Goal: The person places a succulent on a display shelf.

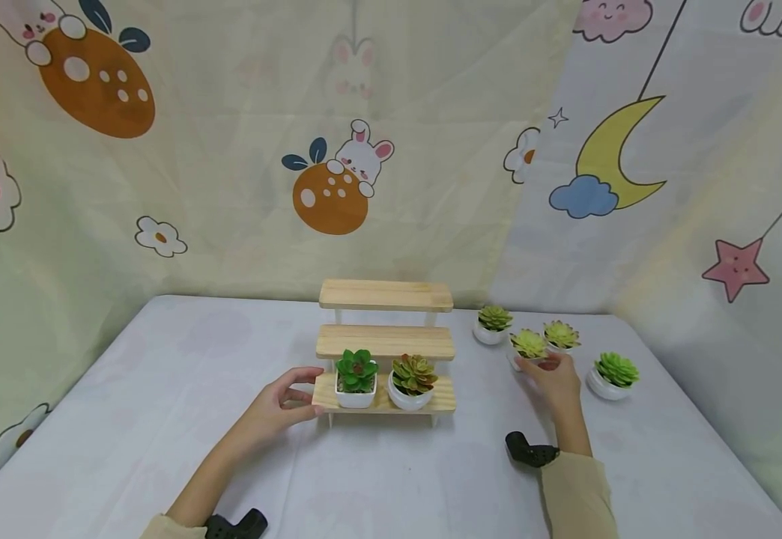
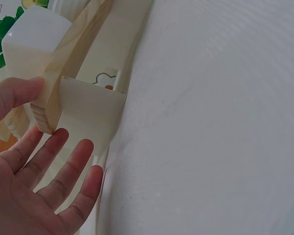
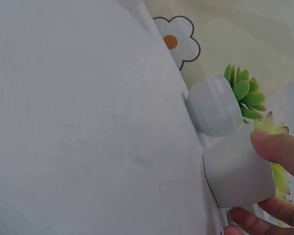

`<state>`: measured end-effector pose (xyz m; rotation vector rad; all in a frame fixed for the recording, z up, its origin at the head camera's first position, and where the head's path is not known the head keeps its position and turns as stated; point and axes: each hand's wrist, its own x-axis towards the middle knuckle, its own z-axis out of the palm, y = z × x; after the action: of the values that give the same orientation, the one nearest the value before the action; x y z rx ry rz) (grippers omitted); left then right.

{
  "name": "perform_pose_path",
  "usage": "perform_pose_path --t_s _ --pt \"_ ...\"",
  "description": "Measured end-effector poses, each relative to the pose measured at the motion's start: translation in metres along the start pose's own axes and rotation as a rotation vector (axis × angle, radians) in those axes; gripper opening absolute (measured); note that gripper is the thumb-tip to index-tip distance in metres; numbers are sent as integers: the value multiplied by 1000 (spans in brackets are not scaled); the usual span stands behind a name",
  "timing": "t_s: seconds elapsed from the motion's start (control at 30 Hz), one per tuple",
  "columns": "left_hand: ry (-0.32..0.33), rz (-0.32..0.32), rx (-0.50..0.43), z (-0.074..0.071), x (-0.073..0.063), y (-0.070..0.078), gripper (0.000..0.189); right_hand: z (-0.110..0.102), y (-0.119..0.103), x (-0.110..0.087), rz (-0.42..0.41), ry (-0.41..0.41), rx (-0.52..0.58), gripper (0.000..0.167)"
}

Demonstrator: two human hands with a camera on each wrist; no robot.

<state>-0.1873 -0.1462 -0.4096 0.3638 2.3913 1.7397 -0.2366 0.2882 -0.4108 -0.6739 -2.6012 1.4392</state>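
Observation:
A three-step wooden stand (image 1: 386, 341) with pale supports is in the middle of the table. On its lowest step are a dark green succulent in a square white pot (image 1: 356, 378) and a reddish-green succulent in a round white pot (image 1: 413, 382). My left hand (image 1: 288, 400) holds the left end of that step (image 2: 63, 73) between thumb and fingertips, its other fingers spread. To the right, my right hand (image 1: 556, 382) grips a yellow-green succulent in a white pot (image 3: 240, 169), thumb at the rim and fingers on the opposite side.
Around my right hand stand more potted succulents: one behind left (image 1: 493, 323), one just behind (image 1: 562, 335) and a bright green one (image 1: 612, 374) to the right. A printed cloth (image 1: 243, 187) hangs behind the white table (image 1: 162, 404).

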Motion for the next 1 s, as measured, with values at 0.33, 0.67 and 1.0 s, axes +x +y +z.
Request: perform_pose_path --t_s 0.33,0.67,1.0 --pt "-5 19 4 0 1 -3 56 -1 0 0 20 5 32 84" --pt "2 -13 2 1 1 -3 56 -3 -1 -2 -6 -26 37 83" --pt "5 -9 8 1 0 0 56 -13 -14 -6 -29 -32 46 84"
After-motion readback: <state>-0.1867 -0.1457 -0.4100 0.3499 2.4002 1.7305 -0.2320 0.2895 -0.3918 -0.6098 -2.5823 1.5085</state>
